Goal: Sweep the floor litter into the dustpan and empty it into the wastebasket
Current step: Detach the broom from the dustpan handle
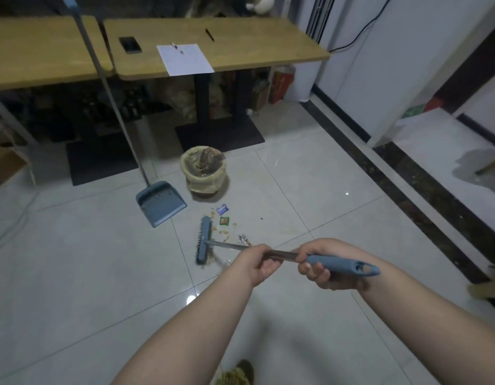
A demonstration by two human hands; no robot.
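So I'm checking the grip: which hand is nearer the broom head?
Left. The left hand grips the metal shaft closer to the broom head; the right hand holds the blue grip behind it.

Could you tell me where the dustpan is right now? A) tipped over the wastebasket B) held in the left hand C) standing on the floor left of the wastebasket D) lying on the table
C: the dustpan stands on the floor tiles left of the wastebasket, while both hands grip the broom.

Paper [185,59], phone [129,45], pen [209,34] on rt table [268,45].
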